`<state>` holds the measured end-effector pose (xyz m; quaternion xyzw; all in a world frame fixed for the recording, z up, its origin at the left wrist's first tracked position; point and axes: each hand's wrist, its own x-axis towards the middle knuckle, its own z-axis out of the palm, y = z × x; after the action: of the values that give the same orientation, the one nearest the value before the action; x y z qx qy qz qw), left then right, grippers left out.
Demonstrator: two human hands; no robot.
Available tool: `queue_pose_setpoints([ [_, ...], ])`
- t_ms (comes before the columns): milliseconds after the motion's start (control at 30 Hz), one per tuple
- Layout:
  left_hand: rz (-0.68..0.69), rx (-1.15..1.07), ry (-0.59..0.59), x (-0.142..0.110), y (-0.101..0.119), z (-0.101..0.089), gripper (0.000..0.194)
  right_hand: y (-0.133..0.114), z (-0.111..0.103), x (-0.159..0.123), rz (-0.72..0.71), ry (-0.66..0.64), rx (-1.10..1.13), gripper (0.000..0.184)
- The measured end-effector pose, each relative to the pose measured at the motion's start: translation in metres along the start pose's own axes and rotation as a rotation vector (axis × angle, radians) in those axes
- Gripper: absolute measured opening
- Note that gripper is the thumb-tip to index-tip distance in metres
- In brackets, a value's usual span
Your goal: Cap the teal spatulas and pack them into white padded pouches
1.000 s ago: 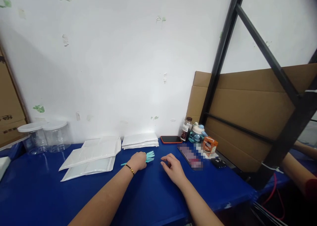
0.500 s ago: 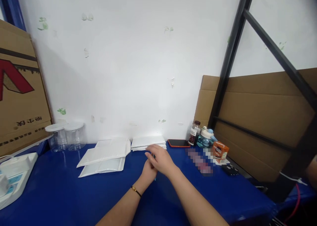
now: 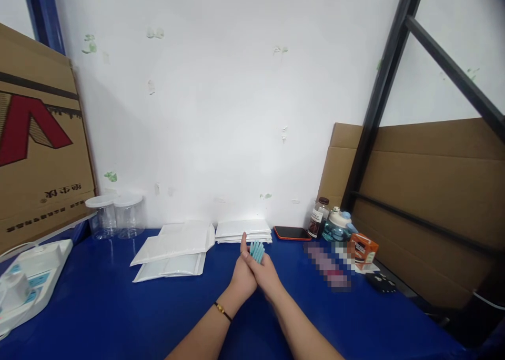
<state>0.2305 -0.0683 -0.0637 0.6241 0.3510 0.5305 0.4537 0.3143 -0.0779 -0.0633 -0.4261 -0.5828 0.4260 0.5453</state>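
Observation:
A bundle of thin light-blue sticks (image 3: 257,251) pokes up between my two hands, above the middle of the blue table; their exact kind I cannot make out. My left hand (image 3: 243,277), with a dark bracelet at the wrist, is closed around the left side of the bundle, thumb pointing up. Pressed against it, my right hand (image 3: 267,278) closes round the other side, its thumb across the front. The lower ends of the sticks are hidden by the palms. Just behind the hands lies a stack of white padded envelopes (image 3: 243,230).
More white envelopes (image 3: 173,247) lie spread to the left. Two clear lidded jars (image 3: 129,218) and a white power strip (image 3: 39,281) stand further left. At right are a phone (image 3: 292,233), a brown-capped bottle (image 3: 317,218), a blue bottle (image 3: 337,226) and an orange box (image 3: 363,251).
My right hand has come down from over the left one to its right side, uncovering the tops of the blue sticks. The view has turned slightly left.

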Motion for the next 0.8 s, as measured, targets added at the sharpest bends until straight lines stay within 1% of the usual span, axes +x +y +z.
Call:
queue_pose_setpoints([
  [67, 0.018, -0.006, -0.039, -0.003, 0.004, 0.003, 0.086, -0.001, 0.002, -0.002, -0.005, 0.066, -0.035, 0.044],
  [133, 0.068, 0.028, -0.084, -0.004, 0.006, 0.002, 0.095, -0.004, 0.000, -0.001, -0.080, 0.095, -0.072, 0.041],
  [167, 0.099, 0.073, -0.086, -0.003, 0.005, 0.000, 0.102, -0.006, -0.002, 0.001, -0.120, 0.108, -0.081, 0.039],
  [233, 0.137, 0.222, -0.030, 0.002, 0.004, -0.009, 0.118, -0.007, -0.009, 0.005, -0.157, 0.148, -0.064, 0.038],
  [267, 0.138, 0.313, 0.022, 0.005, 0.004, -0.017, 0.124, -0.006, -0.013, 0.007, -0.155, 0.168, -0.043, 0.039],
  [333, 0.129, 0.478, 0.072, 0.015, 0.009, -0.038, 0.127, -0.004, -0.020, 0.010, -0.141, 0.200, -0.001, 0.039],
  [433, 0.198, 0.743, 0.043, 0.033, 0.022, -0.084, 0.122, 0.002, -0.029, 0.012, -0.156, 0.227, 0.022, 0.031],
  [467, 0.188, 0.849, 0.015, 0.040, 0.026, -0.102, 0.122, 0.004, -0.031, 0.012, -0.161, 0.221, 0.023, 0.030],
  [500, 0.136, 0.962, -0.013, 0.046, 0.029, -0.119, 0.125, 0.006, -0.032, 0.012, -0.159, 0.209, 0.024, 0.030],
  [567, -0.056, 1.169, -0.099, 0.057, 0.031, -0.150, 0.134, 0.008, -0.032, 0.011, -0.147, 0.189, 0.031, 0.030],
  [600, -0.164, 1.239, -0.155, 0.062, 0.029, -0.163, 0.137, 0.009, -0.032, 0.011, -0.141, 0.191, 0.044, 0.031],
  [633, -0.237, 1.281, -0.202, 0.066, 0.027, -0.173, 0.138, 0.010, -0.031, 0.010, -0.132, 0.198, 0.063, 0.031],
  [667, -0.293, 1.308, -0.254, 0.069, 0.023, -0.180, 0.138, 0.010, -0.030, 0.010, -0.118, 0.200, 0.084, 0.032],
  [733, -0.363, 1.323, -0.328, 0.074, 0.016, -0.188, 0.138, 0.012, -0.029, 0.009, -0.078, 0.172, 0.111, 0.035],
  [800, -0.385, 1.319, -0.353, 0.076, 0.012, -0.190, 0.136, 0.015, -0.028, 0.008, -0.034, 0.130, 0.107, 0.038],
])
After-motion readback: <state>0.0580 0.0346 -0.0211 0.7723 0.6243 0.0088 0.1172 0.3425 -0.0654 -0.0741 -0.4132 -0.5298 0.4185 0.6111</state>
